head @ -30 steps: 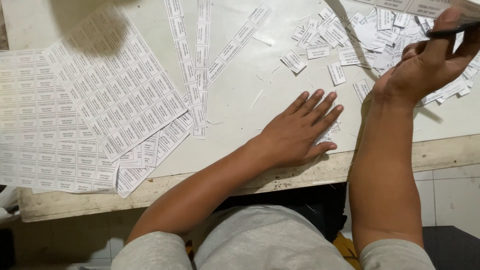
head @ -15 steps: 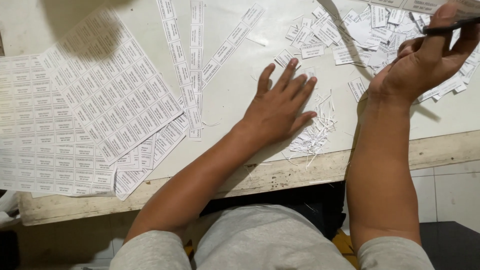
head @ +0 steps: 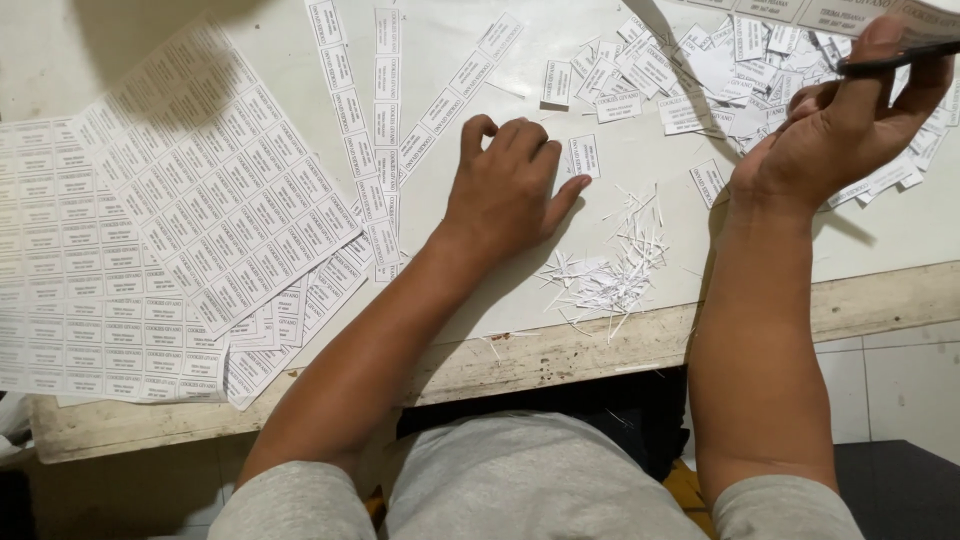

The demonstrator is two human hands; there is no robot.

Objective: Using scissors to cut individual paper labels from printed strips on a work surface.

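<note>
On the table, label sheets lie left, strips beside them; my left hand rests centre, paper trimmings near-right of it, cut labels far right under my right hand.

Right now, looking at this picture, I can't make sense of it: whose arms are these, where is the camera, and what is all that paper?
There is no machine here. The camera sits on a person's head and looks down, so the two bare arms are that person's own, with grey sleeves at the bottom.

The left hand rests on the white tabletop, fingers curled, its thumb beside one small cut white paper label. The right hand is raised at the far right and grips a thin dark tool; what kind it is I cannot tell.

On the left lie large white sheets of printed labels, uncut. Next to them are long white label strips. At the top right is a heap of cut single labels. Between the arms lies a small pile of thin white paper trimmings.
</note>
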